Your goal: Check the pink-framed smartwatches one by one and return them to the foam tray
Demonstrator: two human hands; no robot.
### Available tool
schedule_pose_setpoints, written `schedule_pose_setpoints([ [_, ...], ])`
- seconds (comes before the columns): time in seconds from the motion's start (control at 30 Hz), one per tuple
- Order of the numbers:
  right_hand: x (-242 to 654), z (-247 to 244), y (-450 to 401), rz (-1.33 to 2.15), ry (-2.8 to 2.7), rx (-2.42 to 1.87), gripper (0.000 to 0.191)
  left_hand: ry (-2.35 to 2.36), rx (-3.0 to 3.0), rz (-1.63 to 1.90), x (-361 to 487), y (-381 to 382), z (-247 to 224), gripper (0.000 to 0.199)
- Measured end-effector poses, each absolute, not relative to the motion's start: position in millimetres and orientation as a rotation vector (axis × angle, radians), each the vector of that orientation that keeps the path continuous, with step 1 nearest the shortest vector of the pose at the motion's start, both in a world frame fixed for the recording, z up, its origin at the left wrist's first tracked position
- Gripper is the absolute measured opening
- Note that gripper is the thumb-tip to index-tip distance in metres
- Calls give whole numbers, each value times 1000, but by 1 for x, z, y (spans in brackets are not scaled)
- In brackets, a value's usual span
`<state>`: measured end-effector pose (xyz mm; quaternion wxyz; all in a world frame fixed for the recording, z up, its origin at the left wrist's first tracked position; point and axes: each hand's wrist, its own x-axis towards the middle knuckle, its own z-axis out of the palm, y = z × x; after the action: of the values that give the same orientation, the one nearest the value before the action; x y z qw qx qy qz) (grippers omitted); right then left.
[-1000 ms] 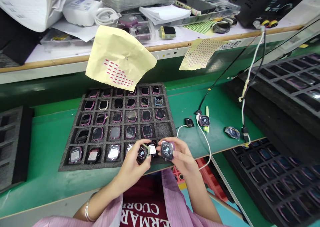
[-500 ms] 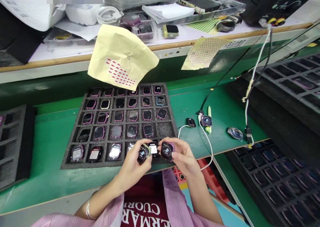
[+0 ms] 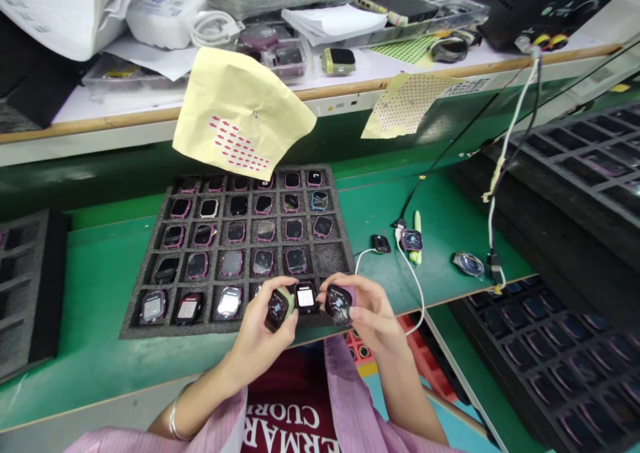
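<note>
At the far left, from where I sit, white printed papers (image 3: 55, 16) lie on the shelf (image 3: 120, 110), their print too small for me to read. Below them a dark foam tray (image 3: 45, 273) sits on the green surface (image 3: 100, 266). Next comes the large foam tray (image 3: 330, 256), its cells holding mostly purple-rimmed watches. A yellow sheet (image 3: 245, 113) with rows of small red arrows hangs off the shelf edge and blocks my view of part of the tray's top row.

My left hand (image 3: 263, 323) has its grip clamped on a green-cased watch (image 3: 279, 308) over the tray's front row, covering part of that row; the dial is lit, but I can't read it. Behind the hands, a lit watch (image 3: 305, 297) shows a white screen with dark marks I can't make out. On the maroon shirt (image 3: 287, 386) below, big white letters look like "CUOR", the rest lost in folds. My right hand (image 3: 375, 313) has its grip clamped on a purple-cased watch (image 3: 340, 304), its dial also lit.

Further right, a small black device (image 3: 381, 243) on a white cable lies near a lit watch on the surface (image 3: 411, 240), with a light-green pen (image 3: 418, 226) beside it. Above, a second yellow sheet (image 3: 410, 106) carries tiny red marks, beside a black-and-white label (image 3: 466, 87) I can't read. Then come a film-wrapped item (image 3: 469, 264) and stacked black foam trays (image 3: 530, 246).
</note>
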<state>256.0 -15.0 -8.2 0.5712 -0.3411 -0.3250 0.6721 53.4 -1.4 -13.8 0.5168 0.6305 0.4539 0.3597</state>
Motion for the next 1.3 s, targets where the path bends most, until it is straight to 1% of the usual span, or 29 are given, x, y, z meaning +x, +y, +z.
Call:
schedule_pose_setpoints([
  [0.1, 257, 1, -20, 1587, -786, -735, 30, 1064, 1544, 927, 49, -7, -9, 41],
  [0.23, 256, 2, -21, 1585, -802, -719, 28, 1096, 1513, 893, 49, -7, -7, 38],
  [0.33, 255, -5, -17, 1641, -742, -802, 30, 1100, 1322, 799, 55, -1, -10, 46],
  [0.43, 254, -12, -14, 1699, -664, -880, 37, 975, 1099, 735, 59, 6, -15, 52],
  [0.57, 254, -17, -16, 1695, -587, -883, 41, 856, 924, 722, 58, 12, -20, 41],
  [0.7, 252, -19, -19, 1650, -596, -882, 44, 843, 832, 736, 57, 13, -19, 37],
  [0.97, 247, -19, -22, 1533, -642, -916, 44, 787, 783, 727, 60, 11, -19, 37],
  [1.3, 245, -18, -24, 1496, -671, -951, 45, 781, 874, 702, 62, 12, -15, 38],
])
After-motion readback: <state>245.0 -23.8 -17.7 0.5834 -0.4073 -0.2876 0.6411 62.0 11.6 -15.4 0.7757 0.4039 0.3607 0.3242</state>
